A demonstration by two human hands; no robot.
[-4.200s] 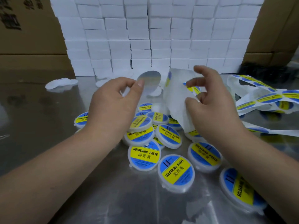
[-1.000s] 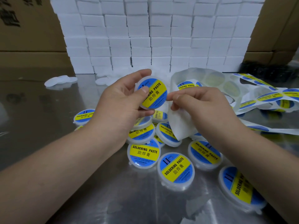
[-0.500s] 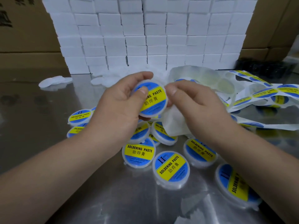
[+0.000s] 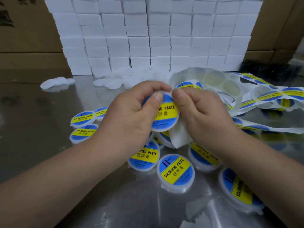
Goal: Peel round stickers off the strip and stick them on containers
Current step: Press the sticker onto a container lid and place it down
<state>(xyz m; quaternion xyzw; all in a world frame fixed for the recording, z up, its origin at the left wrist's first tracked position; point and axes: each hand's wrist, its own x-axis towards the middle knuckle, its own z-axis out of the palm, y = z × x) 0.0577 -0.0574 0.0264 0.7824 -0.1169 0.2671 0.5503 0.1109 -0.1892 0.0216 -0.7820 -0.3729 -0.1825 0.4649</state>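
My left hand (image 4: pixel 131 116) grips a round white container (image 4: pixel 166 116) that carries a blue and yellow "SOLDERING PASTE" sticker, thumb on its face and fingers curled over the top rim. My right hand (image 4: pixel 202 116) presses its thumb on the sticker's upper right edge. The white backing strip (image 4: pixel 179 139) is tucked under my right palm. It runs up and off to the right, where more stickers (image 4: pixel 269 96) sit on it.
Several labelled containers (image 4: pixel 176 173) lie below my hands on the shiny metal table (image 4: pixel 49 162). Unlabelled white containers (image 4: pixel 108 81) lie at the back. A wall of white boxes (image 4: pixel 148 33) stands behind them, with cardboard boxes (image 4: pixel 24 38) on both sides.
The peeled sticker now sits on the container in my left hand. Both hands have come together and lower, and my right thumb has moved onto the sticker's edge.
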